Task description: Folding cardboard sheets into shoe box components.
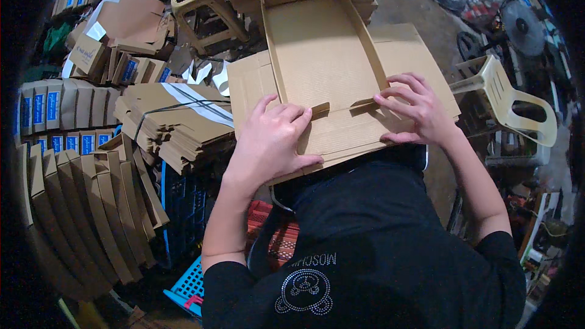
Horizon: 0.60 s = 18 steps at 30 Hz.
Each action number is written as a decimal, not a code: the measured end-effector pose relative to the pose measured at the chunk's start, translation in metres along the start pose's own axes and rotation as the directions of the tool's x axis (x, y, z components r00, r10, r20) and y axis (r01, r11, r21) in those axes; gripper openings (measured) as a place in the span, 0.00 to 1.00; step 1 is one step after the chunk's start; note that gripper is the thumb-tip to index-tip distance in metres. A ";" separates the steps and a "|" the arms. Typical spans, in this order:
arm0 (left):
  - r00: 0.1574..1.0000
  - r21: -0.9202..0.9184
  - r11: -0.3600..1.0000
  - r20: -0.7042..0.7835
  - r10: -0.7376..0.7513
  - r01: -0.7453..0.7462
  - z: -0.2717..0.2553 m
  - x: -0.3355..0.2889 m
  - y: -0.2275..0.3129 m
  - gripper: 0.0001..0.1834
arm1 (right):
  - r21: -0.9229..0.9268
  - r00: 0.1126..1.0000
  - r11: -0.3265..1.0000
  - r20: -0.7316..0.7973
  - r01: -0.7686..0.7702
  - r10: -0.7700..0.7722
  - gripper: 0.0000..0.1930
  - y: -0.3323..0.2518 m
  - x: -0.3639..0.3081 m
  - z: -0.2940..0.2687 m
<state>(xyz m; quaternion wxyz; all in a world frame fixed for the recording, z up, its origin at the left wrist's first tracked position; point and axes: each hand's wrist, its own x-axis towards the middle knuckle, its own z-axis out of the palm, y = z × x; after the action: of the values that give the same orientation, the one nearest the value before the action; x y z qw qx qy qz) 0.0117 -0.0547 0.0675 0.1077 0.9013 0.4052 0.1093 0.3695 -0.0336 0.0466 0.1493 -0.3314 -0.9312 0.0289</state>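
A shallow brown cardboard tray (323, 36) lies in front of me, its far and side walls standing up and its near panel (347, 140) flat. Two small corner tabs point inward at the near ends of the side walls. My left hand (271, 137) bends its fingers round the left near corner, a fingertip at the left tab (320, 109), thumb out on the flat panel. At the right near corner, my right hand (417, 109) has its fingertips on the right tab (364, 106), with the thumb lower down. Flat cardboard sheets (414, 55) lie under the tray.
Bundled flat cardboard (177, 116) and rows of folded boxes (91, 201) stand at left. A plastic stool (201, 3) is at far left, a cream plastic chair (506, 97) at right. Blue (189, 283) and red (274, 231) baskets sit below. A fan (523, 27) stands far right.
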 end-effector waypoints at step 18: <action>0.997 0.039 0.997 0.038 -0.071 0.070 0.013 0.002 0.006 0.44 | -0.094 0.999 0.995 0.045 -0.016 0.021 0.40 -0.008 -0.002 0.009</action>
<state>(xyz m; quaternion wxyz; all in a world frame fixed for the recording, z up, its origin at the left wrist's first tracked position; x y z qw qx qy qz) 0.0213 -0.0585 0.0575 0.1023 0.8903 0.4364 0.0800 0.3636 -0.0409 0.0386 0.1120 -0.3459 -0.9315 -0.0061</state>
